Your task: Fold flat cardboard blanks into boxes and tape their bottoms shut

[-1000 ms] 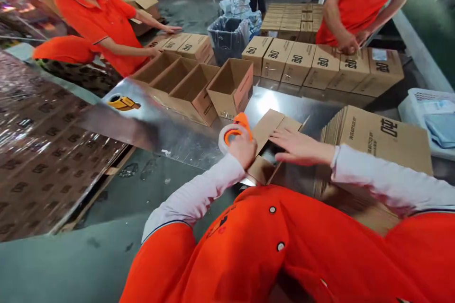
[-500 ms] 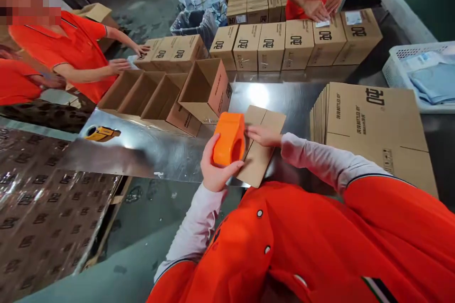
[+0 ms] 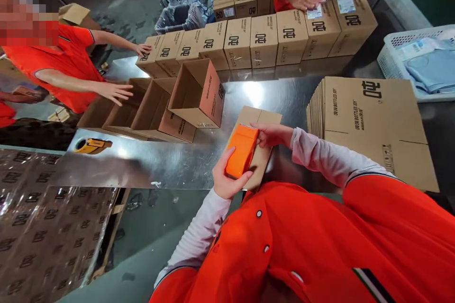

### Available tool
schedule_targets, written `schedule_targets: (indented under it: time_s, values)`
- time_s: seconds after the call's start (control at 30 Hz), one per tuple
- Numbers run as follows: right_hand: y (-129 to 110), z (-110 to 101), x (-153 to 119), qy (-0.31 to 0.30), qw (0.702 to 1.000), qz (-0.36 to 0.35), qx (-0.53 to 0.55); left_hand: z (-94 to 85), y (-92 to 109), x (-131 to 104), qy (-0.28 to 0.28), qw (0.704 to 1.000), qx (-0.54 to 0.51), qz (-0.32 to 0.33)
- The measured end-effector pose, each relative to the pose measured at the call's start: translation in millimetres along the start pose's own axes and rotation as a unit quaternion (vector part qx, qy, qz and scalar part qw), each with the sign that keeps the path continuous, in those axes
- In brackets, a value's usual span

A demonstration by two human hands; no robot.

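Note:
An orange tape dispenser [image 3: 242, 150] is gripped by my left hand [image 3: 227, 177], thumb on one side and fingers on the other. My right hand [image 3: 272, 134] is closed at the dispenser's upper right end, its fingertips partly hidden; what they pinch there is too small to tell. Beneath both hands a flattened brown carton [image 3: 262, 157] lies on the metal table [image 3: 170, 165]. Left of it stands an open-topped carton [image 3: 199, 94], its inside facing up.
More open cartons [image 3: 152, 111] stand at the left, near a co-worker's hand [image 3: 114, 92]. Closed cartons [image 3: 263, 40] line the back. A yellow dispenser [image 3: 93, 146] lies at the left edge. Right are stacked flat cartons [image 3: 377, 118] and a white basket [image 3: 398, 73].
The dispenser has tilted and moved down over the flat carton with my left hand. My right hand has come to its end and closed. The left co-worker's hand has reached over the open cartons.

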State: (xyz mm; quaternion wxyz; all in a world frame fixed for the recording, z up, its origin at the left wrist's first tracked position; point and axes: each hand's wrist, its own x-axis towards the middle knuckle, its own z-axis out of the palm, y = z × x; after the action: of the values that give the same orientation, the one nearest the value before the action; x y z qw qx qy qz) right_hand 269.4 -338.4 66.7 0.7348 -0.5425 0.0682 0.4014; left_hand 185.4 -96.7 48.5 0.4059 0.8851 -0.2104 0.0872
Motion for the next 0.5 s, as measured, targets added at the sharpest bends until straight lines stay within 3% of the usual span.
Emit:
schedule_targets:
  time_s: [0.1,0.2,0.27,0.37,0.43,0.5]
  values:
    - [-2,4,2,0.037,0.997,0.015,-0.059,-5.7,5,4,-0.016,1.0,0.0,-0.004]
    - [-26,-9,1,0.109,0.956,0.002,-0.274,-12.7,14,10,-0.053,0.998,0.022,-0.037]
    - [-59,-36,0,0.18,0.913,-0.018,-0.365,-16.9,23,18,-0.074,0.995,0.043,-0.05]
    - [-112,-95,3,0.313,0.843,-0.052,-0.435,-19.1,37,36,-0.115,0.988,0.079,-0.07]
    - [-132,-130,12,0.342,0.815,-0.054,-0.464,-17.2,46,52,-0.145,0.978,0.111,-0.096]
    - [-132,-149,27,0.325,0.814,-0.051,-0.479,-14.1,54,67,-0.174,0.966,0.146,-0.121]
